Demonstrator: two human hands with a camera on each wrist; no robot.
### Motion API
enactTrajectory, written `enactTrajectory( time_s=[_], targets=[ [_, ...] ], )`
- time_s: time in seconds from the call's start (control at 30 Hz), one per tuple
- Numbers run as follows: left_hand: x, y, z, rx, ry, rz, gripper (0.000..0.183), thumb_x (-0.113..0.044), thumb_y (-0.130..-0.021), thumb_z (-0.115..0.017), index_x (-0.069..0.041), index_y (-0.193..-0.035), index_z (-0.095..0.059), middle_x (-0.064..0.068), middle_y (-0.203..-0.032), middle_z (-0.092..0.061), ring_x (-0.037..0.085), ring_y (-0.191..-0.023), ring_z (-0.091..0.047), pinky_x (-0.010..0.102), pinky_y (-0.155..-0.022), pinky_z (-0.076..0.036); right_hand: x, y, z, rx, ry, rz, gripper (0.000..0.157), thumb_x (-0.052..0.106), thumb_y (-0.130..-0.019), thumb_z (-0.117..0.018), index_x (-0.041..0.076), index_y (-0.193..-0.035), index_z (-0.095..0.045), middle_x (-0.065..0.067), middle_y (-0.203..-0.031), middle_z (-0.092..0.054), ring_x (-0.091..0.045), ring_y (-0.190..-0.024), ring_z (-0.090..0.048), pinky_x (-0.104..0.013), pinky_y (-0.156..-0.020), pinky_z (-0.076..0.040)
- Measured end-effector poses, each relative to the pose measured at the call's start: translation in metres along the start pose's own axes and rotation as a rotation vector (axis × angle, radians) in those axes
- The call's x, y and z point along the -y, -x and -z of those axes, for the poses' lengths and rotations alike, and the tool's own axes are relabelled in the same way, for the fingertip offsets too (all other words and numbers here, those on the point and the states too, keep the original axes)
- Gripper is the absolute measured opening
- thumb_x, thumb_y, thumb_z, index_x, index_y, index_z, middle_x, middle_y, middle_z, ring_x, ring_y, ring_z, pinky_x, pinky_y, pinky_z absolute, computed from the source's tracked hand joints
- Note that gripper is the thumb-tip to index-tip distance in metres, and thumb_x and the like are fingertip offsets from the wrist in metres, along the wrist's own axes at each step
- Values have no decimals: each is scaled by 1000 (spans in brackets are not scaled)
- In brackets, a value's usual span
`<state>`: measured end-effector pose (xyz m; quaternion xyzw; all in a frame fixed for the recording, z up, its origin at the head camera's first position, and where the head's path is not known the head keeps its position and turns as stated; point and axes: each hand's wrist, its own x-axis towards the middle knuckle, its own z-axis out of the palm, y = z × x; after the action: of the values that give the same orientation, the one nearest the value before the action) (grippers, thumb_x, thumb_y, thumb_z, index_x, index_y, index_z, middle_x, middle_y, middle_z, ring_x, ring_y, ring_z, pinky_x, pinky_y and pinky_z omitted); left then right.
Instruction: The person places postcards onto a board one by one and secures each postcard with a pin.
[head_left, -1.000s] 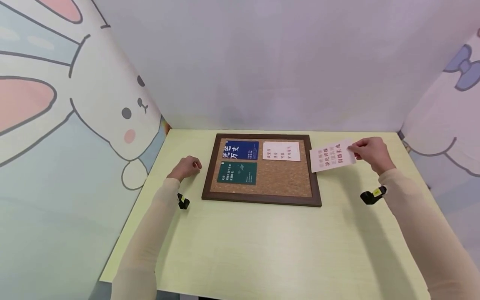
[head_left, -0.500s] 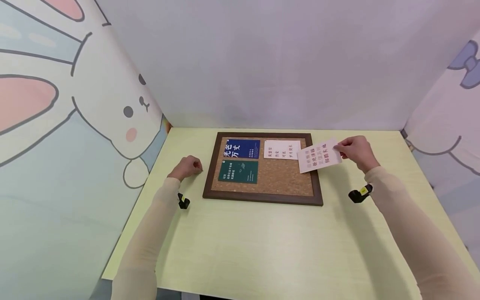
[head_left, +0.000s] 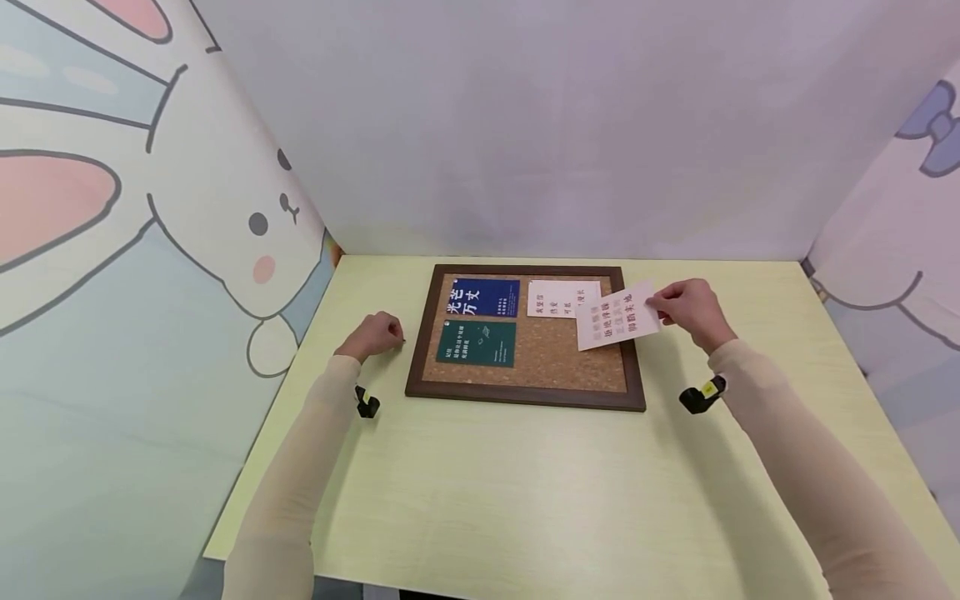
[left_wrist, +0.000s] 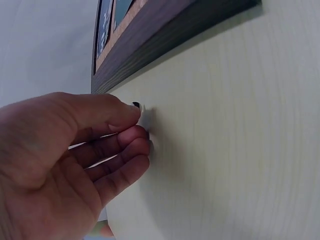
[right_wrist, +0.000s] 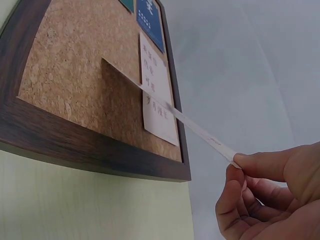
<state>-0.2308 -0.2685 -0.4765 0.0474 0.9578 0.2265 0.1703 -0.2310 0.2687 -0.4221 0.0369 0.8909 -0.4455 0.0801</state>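
My right hand [head_left: 693,312] pinches a white card [head_left: 617,318] with pinkish-red lettering by its right end, thumb against the fingers. The card slants over the right part of a cork board [head_left: 562,358] in a dark wooden frame, overlapping a pinned white card [head_left: 551,298]. In the right wrist view the held card [right_wrist: 200,132] is edge-on, raised at my fingers. To the left of the board, my left hand [head_left: 372,335] is close to the table; its thumb and forefinger pinch a small dark pin [left_wrist: 136,104], mostly hidden.
A blue card [head_left: 487,298] and a green card [head_left: 480,344] are fixed on the board's left half. The board lies on a pale wooden table [head_left: 510,483]. A plain wall [head_left: 562,150] stands behind, with rabbit-printed walls at the sides.
My right hand has moved left, carrying the white card from beside the frame to over the board's right part. My left hand has stayed nearly in place.
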Motion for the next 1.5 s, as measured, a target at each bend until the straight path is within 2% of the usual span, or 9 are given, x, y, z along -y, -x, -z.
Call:
enactTrajectory(
  time_s=[0.13, 0.37, 0.77, 0.9, 1.1, 1.3, 1.5],
  targets=[
    [0, -1, 0, 8, 5, 8, 12, -9, -90, -57, -3, -86, -66, 5, -78, -59, 17, -64, -47, 28, -58, -38, -1, 1, -7, 13, -5, -6, 33, 15, -94, -63, -14, -110, -63, -16, -92, -66, -9, -64, -59, -22, -59, -53],
    [-3, -1, 0, 2, 33, 23, 16, -13, -91, -56, -2, -88, -68, 7, -78, -62, 17, -63, -49, 30, -59, -40, -3, 3, -22, 57, -9, -22, 30, 16, -94, -64, -11, -107, -64, -10, -87, -66, -12, -66, -59, -33, -68, -56],
    [-6, -3, 0, -39, 40, 33, 15, -16, -90, -57, -4, -86, -66, 6, -77, -62, 17, -64, -51, 30, -60, -42, -8, 6, -46, 91, 10, -24, 26, 16, -91, -65, -9, -99, -66, -5, -77, -64, -16, -70, -60, -38, -72, -56],
    [-8, -4, 0, -35, 52, 50, 14, -16, -90, -57, -5, -87, -65, 6, -79, -61, 18, -65, -51, 30, -60, -42, -9, 7, -55, 99, 28, -32, 23, 16, -91, -65, -7, -95, -66, -4, -74, -62, -14, -67, -56, -35, -69, -55],
    [-11, -8, -1, -28, 52, 59, 11, -15, -89, -60, -5, -87, -64, 6, -80, -60, 18, -68, -51, 29, -61, -41, -9, 7, -68, 90, 114, -32, 20, 17, -90, -66, -3, -89, -67, -6, -72, -62, -16, -66, -54, -26, -58, -46],
    [-13, -9, -1, -41, 49, 59, 9, -13, -87, -62, -5, -85, -64, 6, -79, -60, 18, -69, -51, 29, -61, -42, -11, 7, -78, 49, 229, -9, 22, 19, -89, -67, 3, -76, -62, -3, -65, -55, -18, -64, -50, -27, -53, -40],
    [-15, -12, 1, -31, 63, 63, 9, -14, -87, -63, -4, -86, -64, 6, -79, -60, 19, -70, -52, 30, -61, -42, -11, 8, -84, 26, 283, -2, 23, 17, -88, -67, 5, -71, -58, -2, -62, -50, -19, -61, -48, -27, -51, -37]
  ],
)
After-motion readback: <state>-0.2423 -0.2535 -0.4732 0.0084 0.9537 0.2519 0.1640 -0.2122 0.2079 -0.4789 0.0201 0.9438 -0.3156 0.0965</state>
